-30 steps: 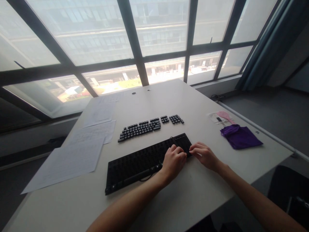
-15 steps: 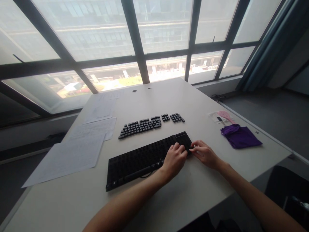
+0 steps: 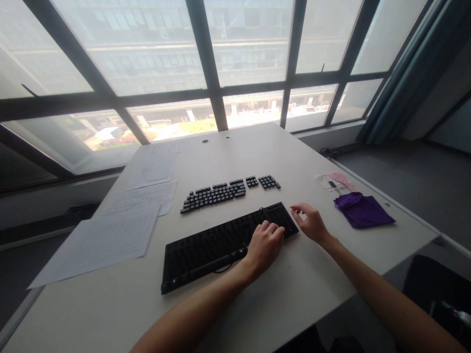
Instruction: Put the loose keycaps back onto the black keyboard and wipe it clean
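A long black keyboard (image 3: pixel 217 245) with its keycaps off lies slanted on the white table. My left hand (image 3: pixel 265 241) is over its right part, fingers curled down onto the top and holding it; the thumb is hidden. Just off the keyboard's right end is my right hand (image 3: pixel 311 221), raised a little, with thumb and forefinger slightly apart and nothing visible between them. Behind the keyboard the loose black keycaps (image 3: pixel 213 195) are laid out in keyboard order, with the number-pad keycaps (image 3: pixel 268 182) as a group at the right.
Several written paper sheets (image 3: pixel 106 245) cover the table's left side. At the right lie a purple cloth pouch (image 3: pixel 364 211), a pink brush-like item (image 3: pixel 340 178) and a small dark tool (image 3: pixel 333 185) on clear plastic. A cable (image 3: pixel 223 268) shows under the keyboard's front edge.
My right hand has lifted away from the keyboard's right end, up and to the right, and its pinch has loosened. My left hand stays on the keyboard, its fingers slightly flatter.
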The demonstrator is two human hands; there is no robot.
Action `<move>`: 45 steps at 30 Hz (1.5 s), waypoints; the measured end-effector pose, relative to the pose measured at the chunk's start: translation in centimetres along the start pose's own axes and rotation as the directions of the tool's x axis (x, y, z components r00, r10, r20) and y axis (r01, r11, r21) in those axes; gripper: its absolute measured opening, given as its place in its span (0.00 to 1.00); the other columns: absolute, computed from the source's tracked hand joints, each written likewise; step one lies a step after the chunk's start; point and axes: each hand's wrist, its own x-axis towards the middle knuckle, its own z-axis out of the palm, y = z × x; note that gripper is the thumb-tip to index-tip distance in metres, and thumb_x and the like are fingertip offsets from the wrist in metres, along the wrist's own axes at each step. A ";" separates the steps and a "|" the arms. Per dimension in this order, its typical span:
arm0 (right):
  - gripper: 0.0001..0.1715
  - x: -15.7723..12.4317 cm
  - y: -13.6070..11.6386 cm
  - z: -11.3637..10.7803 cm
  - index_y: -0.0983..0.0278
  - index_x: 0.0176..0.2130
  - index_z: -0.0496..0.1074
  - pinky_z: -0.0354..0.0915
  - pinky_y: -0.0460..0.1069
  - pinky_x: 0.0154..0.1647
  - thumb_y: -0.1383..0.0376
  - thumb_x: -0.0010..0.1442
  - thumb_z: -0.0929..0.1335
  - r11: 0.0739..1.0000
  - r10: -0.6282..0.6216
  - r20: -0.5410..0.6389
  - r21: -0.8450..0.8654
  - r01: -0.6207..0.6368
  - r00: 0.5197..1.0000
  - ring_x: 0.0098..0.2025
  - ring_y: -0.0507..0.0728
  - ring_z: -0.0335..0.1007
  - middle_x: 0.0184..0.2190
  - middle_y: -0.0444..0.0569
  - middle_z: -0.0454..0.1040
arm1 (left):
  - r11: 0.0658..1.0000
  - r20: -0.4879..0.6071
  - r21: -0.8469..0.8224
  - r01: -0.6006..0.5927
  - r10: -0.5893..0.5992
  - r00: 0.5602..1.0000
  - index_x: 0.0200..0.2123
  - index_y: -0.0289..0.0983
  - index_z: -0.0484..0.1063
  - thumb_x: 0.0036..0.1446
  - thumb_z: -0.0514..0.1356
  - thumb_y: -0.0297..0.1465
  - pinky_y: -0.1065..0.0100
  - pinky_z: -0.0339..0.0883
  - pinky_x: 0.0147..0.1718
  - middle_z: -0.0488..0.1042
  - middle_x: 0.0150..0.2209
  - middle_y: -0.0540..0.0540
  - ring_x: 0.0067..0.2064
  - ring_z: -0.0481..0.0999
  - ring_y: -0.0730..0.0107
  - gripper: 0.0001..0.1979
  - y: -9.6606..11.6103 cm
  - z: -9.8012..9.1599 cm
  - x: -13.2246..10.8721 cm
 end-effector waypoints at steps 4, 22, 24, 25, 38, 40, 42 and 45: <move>0.10 5.9 1.7 2.2 0.63 0.44 0.77 0.70 0.52 0.44 0.66 0.65 0.66 0.975 0.158 -0.024 -0.153 -0.160 0.987 0.38 0.58 0.77 0.41 0.52 0.81 | 1.000 -0.037 -0.022 0.011 -0.012 0.999 0.52 0.40 0.75 0.68 0.59 0.29 0.59 0.68 0.42 0.78 0.43 0.43 0.44 0.72 0.59 0.11 -0.2 -1.1 0.1; 0.14 8.7 1.8 3.0 0.64 0.46 0.80 0.71 0.52 0.46 0.68 0.62 0.69 0.925 0.301 -0.004 -0.241 -0.294 0.953 0.40 0.60 0.79 0.39 0.55 0.83 | 0.967 -0.222 -0.150 0.205 -0.235 0.946 0.43 0.45 0.79 0.68 0.57 0.30 0.57 0.73 0.46 0.81 0.40 0.46 0.43 0.77 0.60 0.10 -7.8 -9.3 -9.4; 0.15 5.8 1.2 1.3 0.65 0.46 0.81 0.73 0.53 0.43 0.65 0.60 0.71 0.951 0.310 -0.034 -0.010 -0.310 0.950 0.39 0.61 0.80 0.38 0.55 0.84 | 0.957 -0.265 -0.133 0.258 -0.285 0.921 0.43 0.45 0.79 0.67 0.57 0.30 0.57 0.73 0.46 0.81 0.40 0.47 0.43 0.77 0.59 0.10 -9.6 -10.4 -11.1; 0.15 4.2 0.8 0.5 0.65 0.46 0.82 0.74 0.54 0.42 0.62 0.60 0.71 0.947 0.313 -0.035 0.089 -0.309 0.949 0.40 0.62 0.81 0.40 0.56 0.84 | 0.950 -0.281 -0.123 0.286 -0.310 0.908 0.42 0.45 0.79 0.67 0.57 0.31 0.56 0.73 0.46 0.81 0.40 0.47 0.43 0.77 0.58 0.10 -10.6 -10.9 -12.0; 0.19 -5.5 -2.2 -0.4 0.65 0.46 0.82 0.75 0.56 0.46 0.56 0.60 0.72 0.842 0.459 0.034 0.302 -0.447 0.888 0.44 0.64 0.80 0.44 0.56 0.83 | 0.757 -0.262 -0.148 0.636 -0.651 0.713 0.51 0.40 0.78 0.65 0.53 0.46 0.60 0.73 0.40 0.78 0.50 0.42 0.49 0.77 0.53 0.23 -18.7 -10.4 -18.9; 0.19 -5.4 -2.2 -0.3 0.65 0.46 0.82 0.74 0.56 0.45 0.56 0.61 0.71 0.871 0.428 0.022 0.255 -0.419 0.904 0.44 0.63 0.79 0.44 0.55 0.82 | 0.737 -0.244 -0.175 0.652 -0.674 0.697 0.52 0.40 0.77 0.65 0.51 0.47 0.59 0.73 0.40 0.78 0.50 0.42 0.47 0.77 0.54 0.24 -18.9 -10.2 -19.1; 0.18 -5.5 -2.3 -0.4 0.65 0.46 0.82 0.73 0.56 0.43 0.57 0.62 0.70 0.914 0.373 0.007 0.170 -0.369 0.928 0.41 0.62 0.78 0.41 0.55 0.82 | 0.725 -0.250 -0.181 0.664 -0.687 0.682 0.51 0.39 0.78 0.65 0.50 0.48 0.56 0.72 0.44 0.77 0.50 0.41 0.48 0.77 0.53 0.25 -19.2 -10.0 -19.2; 0.17 -5.5 -2.7 -0.6 0.65 0.47 0.81 0.71 0.55 0.41 0.59 0.65 0.68 0.961 0.274 0.002 0.027 -0.274 0.962 0.34 0.59 0.75 0.35 0.52 0.79 | 0.702 -0.256 -0.211 0.680 -0.711 0.655 0.50 0.38 0.78 0.66 0.49 0.49 0.53 0.72 0.47 0.76 0.52 0.39 0.52 0.76 0.50 0.27 -19.6 -9.9 -19.4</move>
